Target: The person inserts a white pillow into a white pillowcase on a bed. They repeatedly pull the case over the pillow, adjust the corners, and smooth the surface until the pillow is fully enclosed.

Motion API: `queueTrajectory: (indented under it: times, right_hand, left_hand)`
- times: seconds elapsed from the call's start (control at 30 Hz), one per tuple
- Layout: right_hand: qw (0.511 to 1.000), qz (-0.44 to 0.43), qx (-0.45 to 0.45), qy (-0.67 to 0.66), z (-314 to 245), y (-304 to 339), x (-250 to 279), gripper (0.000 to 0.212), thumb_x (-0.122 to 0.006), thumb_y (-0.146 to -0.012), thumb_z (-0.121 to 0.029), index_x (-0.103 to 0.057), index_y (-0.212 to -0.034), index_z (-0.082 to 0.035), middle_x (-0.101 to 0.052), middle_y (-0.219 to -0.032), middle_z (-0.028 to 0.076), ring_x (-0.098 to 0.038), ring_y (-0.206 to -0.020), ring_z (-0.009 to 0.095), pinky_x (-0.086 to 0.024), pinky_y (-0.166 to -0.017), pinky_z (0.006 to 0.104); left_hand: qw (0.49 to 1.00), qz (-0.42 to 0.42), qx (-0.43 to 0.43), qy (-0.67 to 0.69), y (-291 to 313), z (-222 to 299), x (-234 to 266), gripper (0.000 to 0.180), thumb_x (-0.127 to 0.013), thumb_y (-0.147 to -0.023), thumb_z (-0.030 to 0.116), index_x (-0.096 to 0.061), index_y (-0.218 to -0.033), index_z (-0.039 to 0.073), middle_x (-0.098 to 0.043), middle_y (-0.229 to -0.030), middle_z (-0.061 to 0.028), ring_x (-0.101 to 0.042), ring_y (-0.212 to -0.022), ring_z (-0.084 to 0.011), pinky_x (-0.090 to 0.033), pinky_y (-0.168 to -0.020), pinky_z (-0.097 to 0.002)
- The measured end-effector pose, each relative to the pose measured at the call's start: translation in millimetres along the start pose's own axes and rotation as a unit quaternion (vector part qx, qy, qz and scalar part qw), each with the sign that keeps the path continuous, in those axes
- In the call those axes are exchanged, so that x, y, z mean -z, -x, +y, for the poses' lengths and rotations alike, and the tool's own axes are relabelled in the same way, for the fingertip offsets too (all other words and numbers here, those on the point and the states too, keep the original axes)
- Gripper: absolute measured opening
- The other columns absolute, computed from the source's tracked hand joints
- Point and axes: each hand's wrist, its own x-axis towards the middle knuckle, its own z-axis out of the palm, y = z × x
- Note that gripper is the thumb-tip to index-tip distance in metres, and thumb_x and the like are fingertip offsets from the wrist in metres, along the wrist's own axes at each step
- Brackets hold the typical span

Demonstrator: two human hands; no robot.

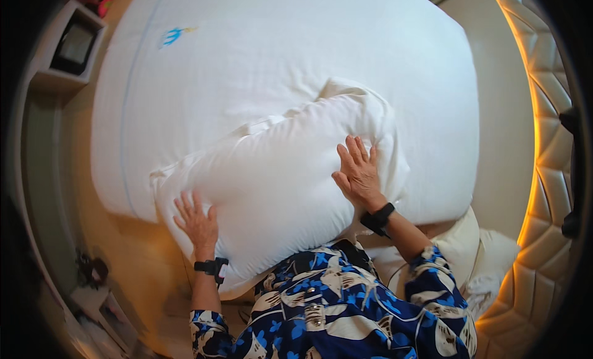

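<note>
A plump white pillow [278, 180] lies slanted on the near part of the bed, close against my body. Its cover bunches into loose folds along the far and right edges. My left hand [197, 223] rests on the pillow's left end with the fingers spread. On the right end lies my right hand [358, 172], palm down, fingers stretched out and slightly apart. Neither hand grips the cloth. Beneath and beyond the pillow is the white sheet [296, 50] over the mattress, with a thin blue line and a small blue motif at its far left.
A padded headboard [553, 192] with a glowing light strip runs along the right. More pillows [460, 238] are piled at the lower right. A white wall shelf [73, 44] stands at the upper left, and a small low cabinet [102, 312] sits at the lower left.
</note>
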Motion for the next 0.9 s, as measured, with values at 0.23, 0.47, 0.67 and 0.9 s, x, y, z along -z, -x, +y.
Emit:
queueTrajectory:
  times: [0.23,0.47,0.67,0.9]
  right_hand:
    - [0.976,-0.021,-0.215,-0.002,83,28,-52,0.061,-0.046,-0.091,-0.038,-0.028,-0.142,-0.011,-0.021,-0.149,0.019,-0.018,-0.138,0.035,-0.015,-0.102,0.0646]
    - [0.967,-0.074,-0.242,-0.020,88,21,-73,0.060,-0.039,-0.094,-0.041,-0.022,-0.144,-0.012,-0.018,-0.149,0.019,-0.017,-0.138,0.036,-0.017,-0.103,0.0634]
    - [0.967,-0.094,-0.222,-0.083,70,38,-33,0.060,-0.043,-0.092,-0.040,-0.028,-0.142,-0.010,-0.023,-0.147,0.020,-0.022,-0.136,0.038,-0.021,-0.102,0.0619]
    - [0.987,-0.070,-0.139,-0.047,-14,162,-32,0.066,-0.053,-0.085,-0.037,-0.032,-0.139,-0.005,-0.022,-0.148,0.020,-0.022,-0.136,0.036,-0.019,-0.106,0.0547]
  left_hand:
    - [0.995,-0.090,0.030,-0.002,-6,-12,-22,0.065,-0.047,-0.089,0.034,-0.021,-0.146,0.016,-0.010,-0.153,-0.0107,-0.007,-0.141,-0.0328,-0.012,-0.105,-0.0610]
    - [0.992,-0.121,0.020,-0.001,-12,-23,-32,0.065,-0.041,-0.091,0.038,-0.015,-0.147,0.016,-0.009,-0.154,-0.0106,-0.005,-0.141,-0.0332,-0.012,-0.105,-0.0602]
    - [0.980,-0.172,0.041,0.091,-9,-12,5,0.068,-0.045,-0.091,0.037,-0.016,-0.147,0.013,-0.010,-0.153,-0.0139,-0.009,-0.140,-0.0346,-0.015,-0.104,-0.0590]
    - [0.968,-0.135,-0.190,0.091,113,36,5,0.099,-0.064,-0.073,0.054,-0.019,-0.144,0.002,-0.010,-0.150,-0.0236,-0.008,-0.139,-0.0411,-0.011,-0.106,-0.0593]
